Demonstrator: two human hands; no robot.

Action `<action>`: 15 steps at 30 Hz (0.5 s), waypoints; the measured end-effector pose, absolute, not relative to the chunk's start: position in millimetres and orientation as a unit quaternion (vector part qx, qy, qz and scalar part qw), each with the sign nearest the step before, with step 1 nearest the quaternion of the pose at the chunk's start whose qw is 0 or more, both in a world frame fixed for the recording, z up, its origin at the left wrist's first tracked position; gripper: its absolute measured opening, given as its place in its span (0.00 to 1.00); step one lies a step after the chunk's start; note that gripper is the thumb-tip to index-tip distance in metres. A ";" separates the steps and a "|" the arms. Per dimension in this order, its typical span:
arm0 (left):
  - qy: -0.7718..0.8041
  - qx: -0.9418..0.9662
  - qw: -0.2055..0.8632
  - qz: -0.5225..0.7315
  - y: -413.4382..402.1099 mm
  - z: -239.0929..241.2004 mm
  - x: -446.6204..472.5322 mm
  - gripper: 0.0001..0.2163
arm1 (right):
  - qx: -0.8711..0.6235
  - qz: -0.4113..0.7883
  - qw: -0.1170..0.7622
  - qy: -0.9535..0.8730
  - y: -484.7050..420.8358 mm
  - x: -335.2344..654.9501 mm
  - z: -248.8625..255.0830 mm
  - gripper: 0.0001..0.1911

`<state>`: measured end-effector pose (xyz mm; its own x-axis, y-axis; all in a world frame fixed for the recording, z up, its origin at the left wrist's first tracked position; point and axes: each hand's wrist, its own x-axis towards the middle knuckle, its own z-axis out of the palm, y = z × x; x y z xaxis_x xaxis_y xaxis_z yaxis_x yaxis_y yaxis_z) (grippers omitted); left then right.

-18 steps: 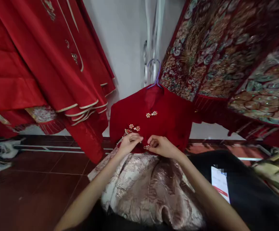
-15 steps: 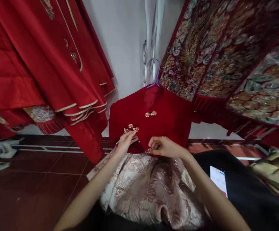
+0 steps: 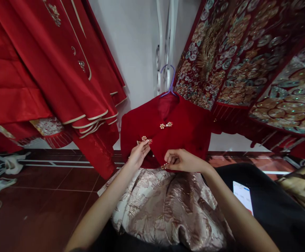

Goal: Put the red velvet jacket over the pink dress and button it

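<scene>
A dark red velvet jacket point(image 3: 186, 136) hangs on a purple hanger point(image 3: 171, 78). Pearl-and-gold flower clasps trim its front; the upper clasp point(image 3: 166, 125) joins both sides below the neck. My left hand point(image 3: 139, 155) is closed, thumb and fingers pinching the front edge at a flower clasp point(image 3: 144, 138) on the left side. Lower down, my right hand point(image 3: 182, 161) has its fingers curled and pinches the other front edge by a clasp point(image 3: 164, 166) near the hem. Between the hands, the front edges lie apart. Fingers hide part of both clasps.
Shiny brocade fabric point(image 3: 152, 210) spreads below the jacket. Red garments point(image 3: 63, 77) hang on the left, embroidered ones point(image 3: 236, 56) on the right. A phone point(image 3: 243, 197) lies on a black surface point(image 3: 270, 206). Cables and a power strip point(image 3: 2, 183) sit on the tiled floor.
The view has shifted slightly. My left fingers have moved a little on the edge by their clasp, showing more of the finger sides. My right hand keeps its pinch near the hem.
</scene>
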<state>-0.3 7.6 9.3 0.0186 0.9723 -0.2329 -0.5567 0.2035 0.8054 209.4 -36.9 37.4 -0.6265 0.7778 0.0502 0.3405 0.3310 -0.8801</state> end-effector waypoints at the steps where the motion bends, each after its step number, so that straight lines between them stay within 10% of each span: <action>1: 0.409 0.268 0.652 0.579 8.5 9.2 1.0 0.05 | -0.359 0.455 0.241 -0.779 -37.3 209.0 37.9 0.08; 10: 0.432 0.443 0.602 0.504 6.8 30.4 11.5 0.17 | -0.355 0.461 0.221 -0.783 -38.7 213.9 42.0 0.09; 15: 0.375 0.724 0.323 0.481 24.7 59.9 26.4 0.13 | -0.343 0.484 0.166 -0.787 -41.4 228.6 51.9 0.09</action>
